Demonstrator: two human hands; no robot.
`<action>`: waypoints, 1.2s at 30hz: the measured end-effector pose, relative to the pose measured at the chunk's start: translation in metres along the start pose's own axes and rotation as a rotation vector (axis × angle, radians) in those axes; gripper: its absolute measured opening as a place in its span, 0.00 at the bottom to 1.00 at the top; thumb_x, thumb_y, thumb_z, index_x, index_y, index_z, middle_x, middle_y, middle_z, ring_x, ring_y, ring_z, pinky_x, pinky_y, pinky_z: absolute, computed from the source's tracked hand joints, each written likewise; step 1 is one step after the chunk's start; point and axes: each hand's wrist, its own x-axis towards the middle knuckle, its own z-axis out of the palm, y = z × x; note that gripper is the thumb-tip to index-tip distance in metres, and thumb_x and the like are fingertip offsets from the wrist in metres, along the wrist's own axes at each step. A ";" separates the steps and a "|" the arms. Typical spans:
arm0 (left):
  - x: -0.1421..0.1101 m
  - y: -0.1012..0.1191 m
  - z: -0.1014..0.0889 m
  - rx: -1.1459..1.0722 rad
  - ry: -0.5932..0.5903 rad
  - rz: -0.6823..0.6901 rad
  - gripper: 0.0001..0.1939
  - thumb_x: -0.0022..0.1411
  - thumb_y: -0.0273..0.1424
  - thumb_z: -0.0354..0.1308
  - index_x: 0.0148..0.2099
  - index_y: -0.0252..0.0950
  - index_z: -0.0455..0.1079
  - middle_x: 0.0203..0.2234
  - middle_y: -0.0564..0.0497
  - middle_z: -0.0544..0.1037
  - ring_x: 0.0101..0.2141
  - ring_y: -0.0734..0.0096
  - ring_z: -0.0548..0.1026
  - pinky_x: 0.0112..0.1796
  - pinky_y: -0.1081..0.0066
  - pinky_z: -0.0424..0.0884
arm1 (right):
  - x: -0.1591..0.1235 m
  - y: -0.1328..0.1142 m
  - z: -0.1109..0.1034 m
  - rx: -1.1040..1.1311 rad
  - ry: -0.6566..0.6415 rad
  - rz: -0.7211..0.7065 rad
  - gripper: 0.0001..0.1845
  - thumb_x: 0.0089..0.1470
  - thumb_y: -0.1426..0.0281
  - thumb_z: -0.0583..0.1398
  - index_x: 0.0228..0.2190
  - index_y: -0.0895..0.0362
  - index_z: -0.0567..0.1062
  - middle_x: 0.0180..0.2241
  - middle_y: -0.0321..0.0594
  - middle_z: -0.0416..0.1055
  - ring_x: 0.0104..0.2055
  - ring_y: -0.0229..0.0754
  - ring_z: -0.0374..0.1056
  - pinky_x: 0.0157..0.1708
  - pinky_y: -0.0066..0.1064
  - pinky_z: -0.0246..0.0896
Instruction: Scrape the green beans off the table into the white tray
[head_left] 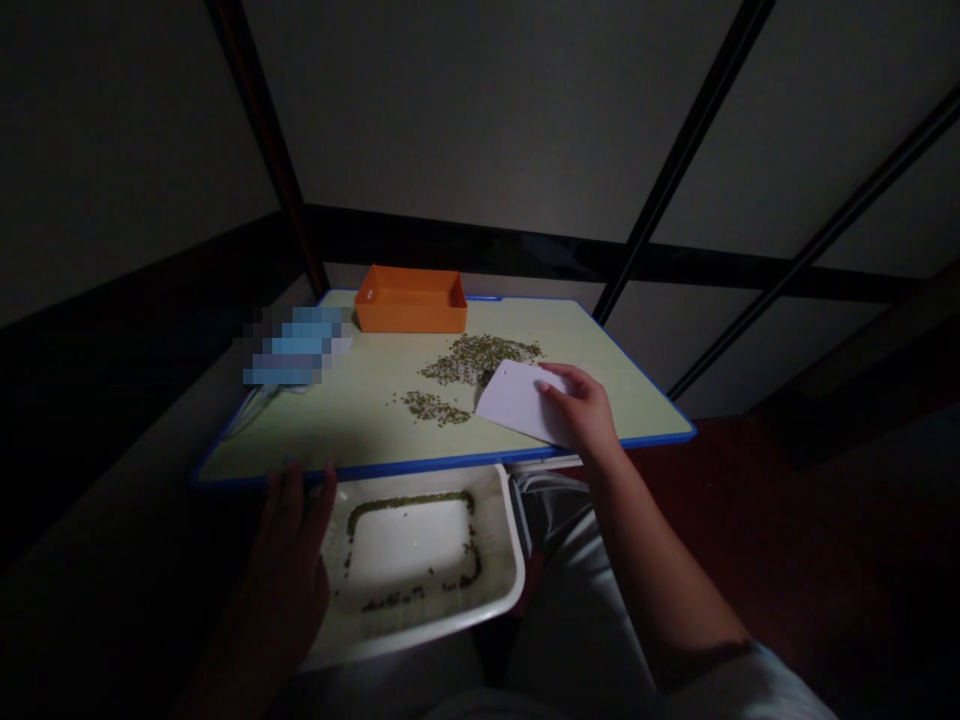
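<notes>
My right hand (589, 405) grips a flat white scraper (517, 403), thumb on top, its left edge low over the table beside small green beans or seeds. The larger patch of these green grains (480, 355) spreads behind the scraper, and a smaller patch (435, 408) lies to its left. Under the table's front edge is a white plastic bin (412, 540), with more grains gathered along the sides of its floor. My left hand (292, 545), in deep shadow, is at the bin's left side with fingers stretched toward the table edge. Whether it touches the rim I cannot tell.
The pale table (352, 400) has a blue edge. An orange open box (412, 305) stands at its back left. A blurred-out blue object (296, 345) with a cable lies at the left edge. A panelled wall (465, 120) rises close behind.
</notes>
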 end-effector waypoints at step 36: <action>-0.001 0.002 -0.001 0.056 0.048 0.034 0.43 0.55 0.17 0.43 0.68 0.46 0.29 0.69 0.44 0.33 0.66 0.49 0.42 0.58 0.50 0.64 | 0.003 0.012 0.014 0.044 -0.053 -0.057 0.17 0.41 0.65 0.67 0.37 0.55 0.79 0.43 0.43 0.77 0.48 0.48 0.70 0.51 0.40 0.61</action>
